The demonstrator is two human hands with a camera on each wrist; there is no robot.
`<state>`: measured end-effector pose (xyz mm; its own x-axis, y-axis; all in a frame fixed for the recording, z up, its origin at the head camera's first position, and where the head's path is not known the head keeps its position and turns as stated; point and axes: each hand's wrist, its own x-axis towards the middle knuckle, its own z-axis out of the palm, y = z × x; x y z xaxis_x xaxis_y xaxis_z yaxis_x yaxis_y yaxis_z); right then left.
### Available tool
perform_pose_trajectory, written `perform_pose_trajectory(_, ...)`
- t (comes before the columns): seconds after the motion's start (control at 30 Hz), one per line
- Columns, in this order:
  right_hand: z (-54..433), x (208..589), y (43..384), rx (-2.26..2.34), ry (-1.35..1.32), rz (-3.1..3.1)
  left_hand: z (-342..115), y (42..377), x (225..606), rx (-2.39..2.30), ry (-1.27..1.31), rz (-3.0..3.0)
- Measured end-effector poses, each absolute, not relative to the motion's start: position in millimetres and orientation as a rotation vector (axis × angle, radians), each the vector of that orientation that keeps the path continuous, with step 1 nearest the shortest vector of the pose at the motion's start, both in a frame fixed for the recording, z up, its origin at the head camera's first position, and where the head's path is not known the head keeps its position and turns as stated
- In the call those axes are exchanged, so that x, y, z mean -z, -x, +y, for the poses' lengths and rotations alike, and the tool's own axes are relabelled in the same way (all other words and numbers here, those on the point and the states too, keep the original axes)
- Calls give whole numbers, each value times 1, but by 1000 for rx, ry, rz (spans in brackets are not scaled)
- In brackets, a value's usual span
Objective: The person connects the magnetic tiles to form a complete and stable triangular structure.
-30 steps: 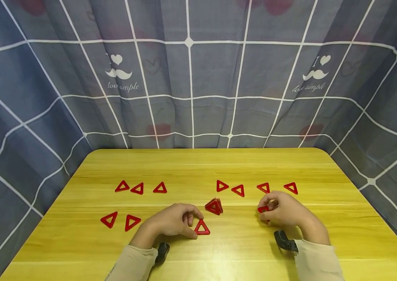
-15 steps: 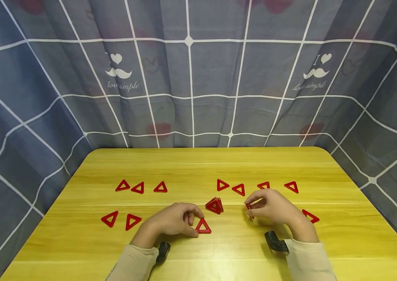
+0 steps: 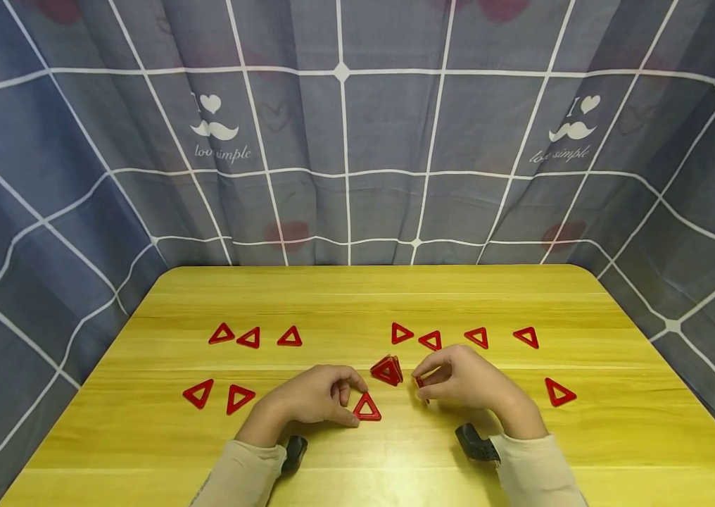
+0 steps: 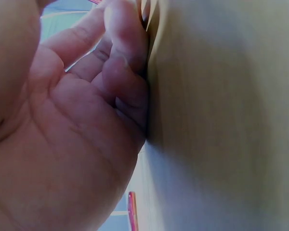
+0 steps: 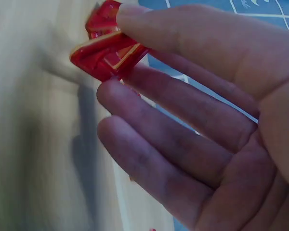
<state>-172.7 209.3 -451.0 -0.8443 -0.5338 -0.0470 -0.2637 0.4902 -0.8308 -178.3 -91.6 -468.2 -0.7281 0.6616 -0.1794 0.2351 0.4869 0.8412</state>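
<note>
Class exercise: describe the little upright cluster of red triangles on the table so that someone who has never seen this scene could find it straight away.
Start at the yellow wooden table in front of the checked curtain. Look to the middle of its near half, between the left hand and the right hand. There stands the cluster of red triangles: unlike the single triangles lying flat around it, its pieces lean together and rise off the tabletop.

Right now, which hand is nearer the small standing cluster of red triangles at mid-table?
Right. The right hand is just beside the standing cluster; the left hand rests farther off, toward the person.
</note>
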Motion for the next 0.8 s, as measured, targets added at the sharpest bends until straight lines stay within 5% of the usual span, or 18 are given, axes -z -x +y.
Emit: perform_pose_trajectory(0.8,184,460,169,1312,672,2320,-90,179,469,-1127,-745,2285)
